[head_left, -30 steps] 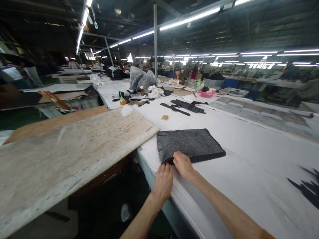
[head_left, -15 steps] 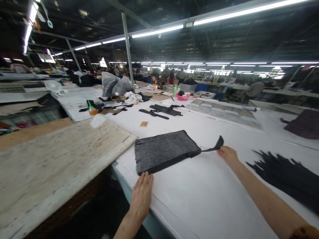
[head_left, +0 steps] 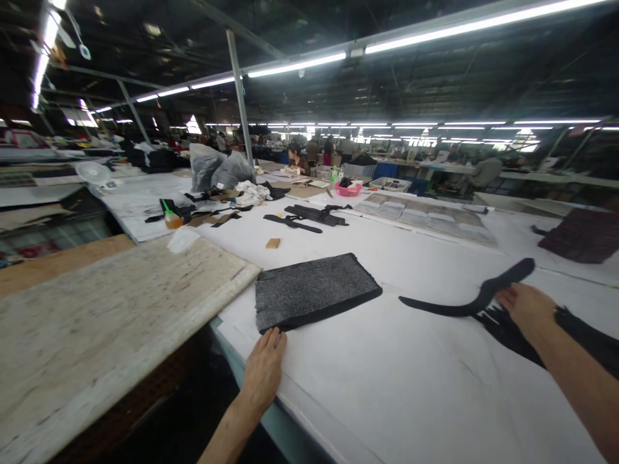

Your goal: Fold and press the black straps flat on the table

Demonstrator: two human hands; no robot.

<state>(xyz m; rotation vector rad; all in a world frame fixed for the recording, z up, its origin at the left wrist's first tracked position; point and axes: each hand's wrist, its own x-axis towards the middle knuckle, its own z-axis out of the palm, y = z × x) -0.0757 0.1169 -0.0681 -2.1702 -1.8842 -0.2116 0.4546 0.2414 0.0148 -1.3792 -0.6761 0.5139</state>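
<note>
A thick stack of grey fabric pieces (head_left: pixel 314 290) is seen lying flat on the white cutting table (head_left: pixel 387 386), near its left edge. The left hand (head_left: pixel 264 370) is laid palm down at the stack's near corner, fingers together and extended, fingertips touching the stack's edge; nothing is clamped.

Out to the right, a single long black strip (head_left: pixel 464 299) is held by the right hand (head_left: pixel 527 309); the fingers are closed over one end, though the exact grip is hidden behind the hand. The strip curves in the air, clear of the stack, just above a spread pile of black strips (head_left: pixel 580 335) at the right.

Judged from the layout: one piece is taken off and nearly delivered to the pile; the grey stack is left almost whole, so most of the work remains.

Surface: white paper covering, a worn wooden board (head_left: pixel 111 309) abutting at left. Far along the table, black cut pieces (head_left: pixel 314 216), an orange glue bottle (head_left: pixel 171 219) and grey bags (head_left: pixel 217 169) are noted. Room: large workshop, long fluorescent tubes, other people far off.
</note>
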